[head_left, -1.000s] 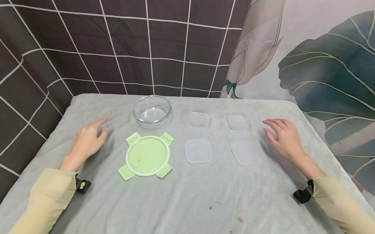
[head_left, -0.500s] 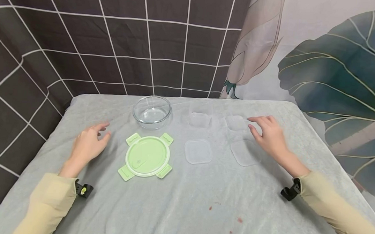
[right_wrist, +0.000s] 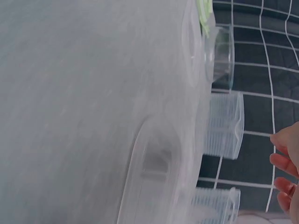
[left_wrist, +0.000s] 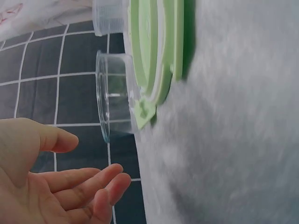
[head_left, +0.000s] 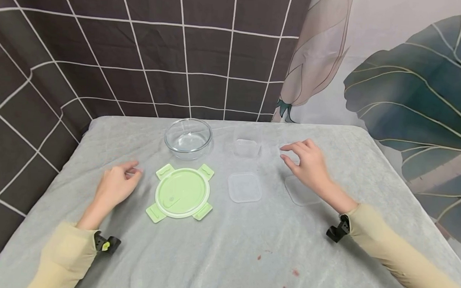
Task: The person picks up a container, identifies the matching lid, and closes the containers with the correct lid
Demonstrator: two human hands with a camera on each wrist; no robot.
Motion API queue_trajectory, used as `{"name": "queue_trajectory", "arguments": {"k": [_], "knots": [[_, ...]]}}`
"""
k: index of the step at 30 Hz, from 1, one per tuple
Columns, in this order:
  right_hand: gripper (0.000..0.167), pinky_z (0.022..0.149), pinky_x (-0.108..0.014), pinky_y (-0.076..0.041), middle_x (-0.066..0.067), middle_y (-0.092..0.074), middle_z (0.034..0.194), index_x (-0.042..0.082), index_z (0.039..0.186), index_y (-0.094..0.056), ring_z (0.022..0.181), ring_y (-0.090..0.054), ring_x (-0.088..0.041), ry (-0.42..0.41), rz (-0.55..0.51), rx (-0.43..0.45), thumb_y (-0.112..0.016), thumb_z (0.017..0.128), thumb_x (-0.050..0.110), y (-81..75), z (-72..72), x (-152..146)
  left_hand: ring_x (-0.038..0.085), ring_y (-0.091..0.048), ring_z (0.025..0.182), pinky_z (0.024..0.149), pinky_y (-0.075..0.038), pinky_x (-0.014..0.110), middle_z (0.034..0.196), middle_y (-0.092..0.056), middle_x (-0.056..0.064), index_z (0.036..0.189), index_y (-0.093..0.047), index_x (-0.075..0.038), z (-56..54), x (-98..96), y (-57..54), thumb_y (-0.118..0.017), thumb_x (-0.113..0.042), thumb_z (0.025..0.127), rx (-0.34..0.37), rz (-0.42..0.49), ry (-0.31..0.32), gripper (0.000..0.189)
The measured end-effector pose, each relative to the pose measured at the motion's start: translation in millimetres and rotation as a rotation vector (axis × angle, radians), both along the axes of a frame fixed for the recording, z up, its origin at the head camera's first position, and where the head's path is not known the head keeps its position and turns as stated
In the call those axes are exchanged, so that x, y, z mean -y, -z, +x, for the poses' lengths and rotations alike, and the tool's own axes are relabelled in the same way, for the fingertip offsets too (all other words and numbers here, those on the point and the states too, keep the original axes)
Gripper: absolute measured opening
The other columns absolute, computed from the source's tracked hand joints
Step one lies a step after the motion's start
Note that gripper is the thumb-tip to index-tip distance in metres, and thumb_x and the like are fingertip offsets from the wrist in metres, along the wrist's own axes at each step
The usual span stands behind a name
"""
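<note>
My left hand (head_left: 116, 184) hovers left of the round green lid (head_left: 182, 191), fingers loosely bent and holding nothing. Behind that lid stands a clear glass bowl (head_left: 188, 138). My right hand (head_left: 307, 162) reaches over the right-hand clear square plastic container (right_wrist: 215, 205), thumb and forefinger apart. In the right wrist view a gap separates the fingers from the container, which the hand partly hides in the head view. Another clear square container (head_left: 247, 148) stands left of it. In front lie two translucent square lids, the left lid (head_left: 245, 187) and the right lid (head_left: 299, 194), partly under my forearm.
A grey cloth (head_left: 194, 262) covers the table, with several small reddish spots near its front. Behind hangs a dark curtain (head_left: 161, 50) with white grid lines, and at the right a leaf-printed curtain (head_left: 418, 96).
My right hand has moved left, from beside the right container to over it. My left hand has shifted slightly right and nearer, its fingers bending more. The bowl, containers and lids have stayed put.
</note>
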State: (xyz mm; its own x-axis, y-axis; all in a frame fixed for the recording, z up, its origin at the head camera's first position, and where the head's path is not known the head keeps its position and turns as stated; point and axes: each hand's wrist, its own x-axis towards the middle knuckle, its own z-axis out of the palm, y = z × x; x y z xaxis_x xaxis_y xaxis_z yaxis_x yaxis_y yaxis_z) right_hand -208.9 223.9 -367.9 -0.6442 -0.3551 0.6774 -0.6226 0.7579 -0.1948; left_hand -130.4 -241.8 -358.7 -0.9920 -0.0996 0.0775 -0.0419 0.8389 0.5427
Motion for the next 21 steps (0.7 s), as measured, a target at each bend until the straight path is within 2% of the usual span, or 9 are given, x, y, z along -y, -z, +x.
{"name": "queue_trajectory", "arguments": {"k": [5, 11, 16, 21], "knots": [[0.016, 0.065, -0.036, -0.037, -0.004, -0.073, 0.088, 0.012, 0.095, -0.073, 0.075, -0.048, -0.021, -0.041, -0.015, 0.003, -0.077, 0.079, 0.014, 2.5, -2.8, 19.1, 0.039, -0.066, 0.102, 0.081, -0.054, 0.049, 0.116, -0.066, 0.025, 0.138, -0.047, 0.005, 5.4, -4.1, 2.9, -0.049, -0.023, 0.095, 0.036, 0.048, 0.014, 0.051], [0.015, 0.07, -0.04, -0.037, -0.001, -0.074, 0.09, 0.015, 0.094, -0.073, 0.077, -0.049, -0.021, -0.047, 0.0, 0.014, -0.077, 0.079, 0.017, 3.6, 1.2, 42.9, 0.044, -0.063, 0.104, 0.083, -0.053, 0.053, 0.123, -0.059, 0.03, 0.145, -0.032, 0.005, 13.5, -7.4, 5.0, -0.051, -0.022, 0.096, 0.066, 0.082, 0.01, 0.059], [0.016, 0.068, -0.038, -0.037, 0.0, -0.072, 0.089, 0.016, 0.094, -0.074, 0.078, -0.049, -0.021, -0.063, 0.022, 0.021, -0.077, 0.079, 0.018, 7.3, 3.9, 59.0, 0.044, -0.062, 0.107, 0.083, -0.053, 0.051, 0.124, -0.057, 0.029, 0.146, -0.03, 0.005, 19.6, -10.6, 5.9, -0.05, -0.023, 0.097, 0.135, 0.112, 0.01, 0.06], [0.018, 0.066, -0.034, -0.036, 0.001, -0.072, 0.092, 0.017, 0.096, -0.074, 0.079, -0.049, -0.019, -0.089, 0.061, 0.064, -0.078, 0.079, 0.021, 14.9, 6.6, 73.5, 0.042, -0.062, 0.105, 0.078, -0.054, 0.046, 0.122, -0.058, 0.029, 0.145, -0.031, 0.005, 23.9, -11.4, 9.2, -0.049, -0.025, 0.097, 0.202, 0.123, 0.03, 0.06]]}}
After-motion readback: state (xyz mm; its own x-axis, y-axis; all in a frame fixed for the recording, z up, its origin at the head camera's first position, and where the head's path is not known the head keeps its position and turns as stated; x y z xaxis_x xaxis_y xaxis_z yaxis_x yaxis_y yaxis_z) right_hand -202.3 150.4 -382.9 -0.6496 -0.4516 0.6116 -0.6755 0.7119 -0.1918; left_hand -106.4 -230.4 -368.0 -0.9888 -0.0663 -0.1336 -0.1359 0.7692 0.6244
